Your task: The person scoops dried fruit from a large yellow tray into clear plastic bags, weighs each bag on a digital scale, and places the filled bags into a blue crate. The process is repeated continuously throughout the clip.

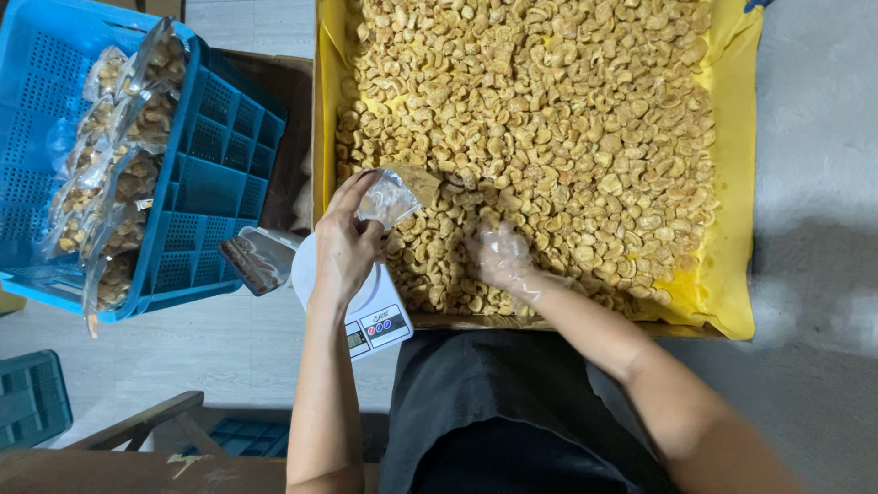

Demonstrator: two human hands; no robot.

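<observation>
The small bag point(389, 197) in the left hand point(346, 245) is clear, glossy plastic. A thin, crinkled plastic glove covers the right hand point(501, 258). The nut pieces point(549, 119) look dry and matt on smooth yellow sheeting point(732, 183). The blue crate point(215, 174) is perforated hard plastic.

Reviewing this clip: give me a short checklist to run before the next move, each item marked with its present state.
1. Small clear plastic bag held in left hand: ok.
2. Bag mouth open toward the golden-brown snack pieces: cannot tell.
3. Right hand covered by a thin clear glove and down in the pieces: ok.
4. Small white digital kitchen scale within reach beside the yellow-lined tray: ok.
5. Scale platform free: not ok, left hand is over it.
6. Blue plastic crate of filled bags has room: ok.
</observation>
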